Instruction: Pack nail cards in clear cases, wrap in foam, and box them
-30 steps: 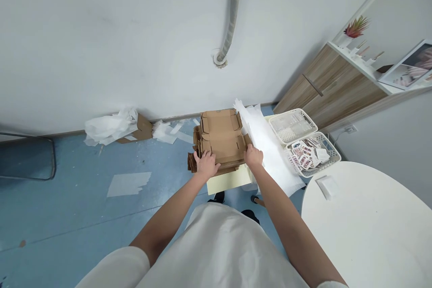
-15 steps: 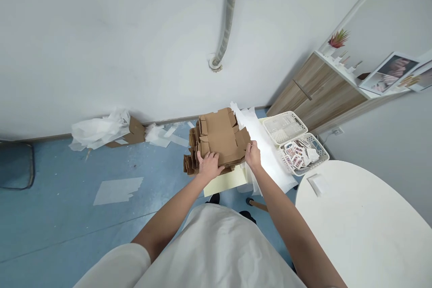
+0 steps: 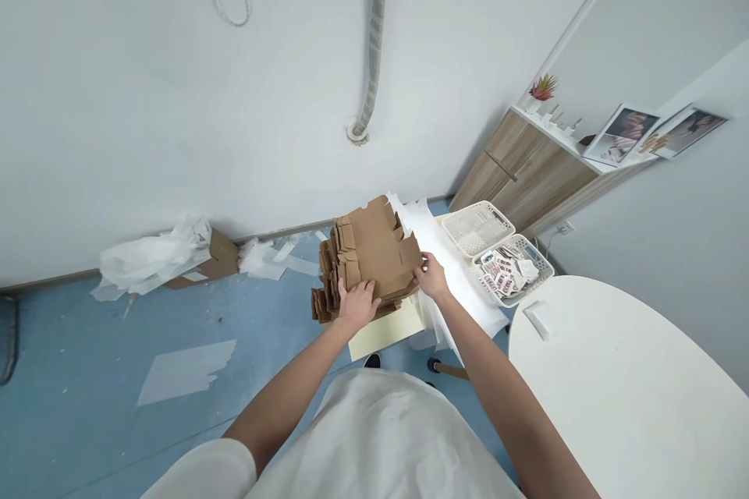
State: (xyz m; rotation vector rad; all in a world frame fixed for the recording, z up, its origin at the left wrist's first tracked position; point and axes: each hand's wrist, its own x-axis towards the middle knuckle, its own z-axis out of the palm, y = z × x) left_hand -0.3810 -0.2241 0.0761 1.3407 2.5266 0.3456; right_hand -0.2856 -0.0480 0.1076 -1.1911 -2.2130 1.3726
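Note:
A flattened brown cardboard box (image 3: pixel 379 240) lies at the top of an uneven stack of folded cardboard boxes (image 3: pixel 329 273), turned slightly askew. My left hand (image 3: pixel 358 306) rests palm down on its near left corner, fingers spread over the cardboard. At the right edge, my right hand (image 3: pixel 431 277) pinches a flap of the top box between thumb and fingers. Beneath the stack, a pale yellow sheet (image 3: pixel 386 334) sticks out at the front. White sheets of thin packing material (image 3: pixel 453 273) lie just right of the stack.
Two white plastic baskets stand at the right, one nearly clear-lined (image 3: pixel 478 226), one holding printed cards (image 3: pixel 508 271). A round white table (image 3: pixel 626 374) is at my right. A wooden cabinet (image 3: pixel 527 164) stands behind. Crumpled white wrapping (image 3: pixel 155 253) lies by the wall.
My view has shifted. The top cardboard box has turned slightly counterclockwise, its right flap still in my right hand. My left hand stays on the near left corner.

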